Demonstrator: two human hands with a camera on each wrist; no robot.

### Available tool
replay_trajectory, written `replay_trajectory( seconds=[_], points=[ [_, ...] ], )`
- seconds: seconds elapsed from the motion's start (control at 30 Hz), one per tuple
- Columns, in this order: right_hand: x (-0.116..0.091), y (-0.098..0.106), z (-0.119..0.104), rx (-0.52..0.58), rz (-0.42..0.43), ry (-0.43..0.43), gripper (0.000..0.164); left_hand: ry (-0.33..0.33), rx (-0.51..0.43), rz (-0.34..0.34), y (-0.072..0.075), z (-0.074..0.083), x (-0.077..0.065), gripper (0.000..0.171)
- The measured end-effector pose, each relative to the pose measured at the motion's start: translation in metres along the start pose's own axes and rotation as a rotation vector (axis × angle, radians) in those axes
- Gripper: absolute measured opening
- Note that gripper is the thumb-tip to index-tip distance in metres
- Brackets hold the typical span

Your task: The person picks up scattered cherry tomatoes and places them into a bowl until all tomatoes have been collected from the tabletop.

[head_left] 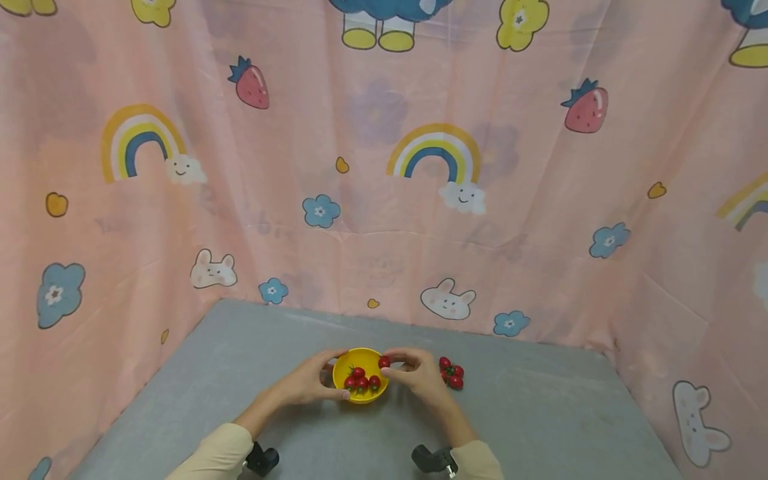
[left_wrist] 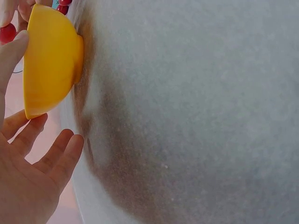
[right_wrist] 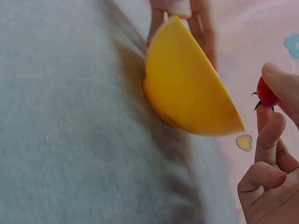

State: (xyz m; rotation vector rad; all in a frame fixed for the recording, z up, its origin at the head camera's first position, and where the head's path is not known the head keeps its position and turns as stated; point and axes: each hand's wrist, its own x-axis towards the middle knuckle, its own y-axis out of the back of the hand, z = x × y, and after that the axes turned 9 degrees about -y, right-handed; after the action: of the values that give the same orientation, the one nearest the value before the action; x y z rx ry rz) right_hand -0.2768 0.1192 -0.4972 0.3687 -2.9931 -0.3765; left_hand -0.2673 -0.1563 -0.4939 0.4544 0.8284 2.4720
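Observation:
A small yellow bowl (head_left: 367, 359) stands on the grey tabletop with several red cherry tomatoes (head_left: 362, 385) inside. My left hand (head_left: 307, 385) holds it from the left, thumb at the near rim and fingers around the far side. In the left wrist view, the bowl's smooth outer wall (left_wrist: 52, 65) and its foot show. Between thumb and fingertip, my right hand (head_left: 423, 379) pinches one cherry tomato (head_left: 384, 362) above the bowl's right rim. Green stem leaves stick out from that tomato (right_wrist: 267, 92) in the right wrist view.
Just right of my right hand lies a small cluster of cherry tomatoes (head_left: 456, 383) on the grey table (head_left: 540, 413). A pink patterned curtain (head_left: 372, 267) hangs around the table's back and sides. Dark wrist devices (head_left: 262, 459) sit at both cuffs.

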Motion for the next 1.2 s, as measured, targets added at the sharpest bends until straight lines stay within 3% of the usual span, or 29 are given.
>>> replay_trajectory(
  seconds=[0.3, 0.6, 1.07, 1.2],
  points=[
    [0.004, -0.012, -0.003, -0.031, -0.034, -0.002, 0.027, -0.038, 0.007, -0.008, 0.000, 0.001, 0.000, 0.080],
    [0.003, -0.008, -0.007, -0.044, -0.083, -0.002, 0.026, -0.052, 0.002, -0.009, 0.000, -0.001, 0.002, 0.080],
    [-0.013, 0.039, -0.002, -0.086, -0.057, 0.015, 0.030, -0.021, -0.015, -0.001, 0.001, 0.002, 0.001, 0.080],
    [-0.019, 0.057, 0.001, -0.104, -0.053, 0.065, 0.030, -0.014, -0.015, 0.000, 0.000, 0.001, 0.001, 0.081]
  ],
)
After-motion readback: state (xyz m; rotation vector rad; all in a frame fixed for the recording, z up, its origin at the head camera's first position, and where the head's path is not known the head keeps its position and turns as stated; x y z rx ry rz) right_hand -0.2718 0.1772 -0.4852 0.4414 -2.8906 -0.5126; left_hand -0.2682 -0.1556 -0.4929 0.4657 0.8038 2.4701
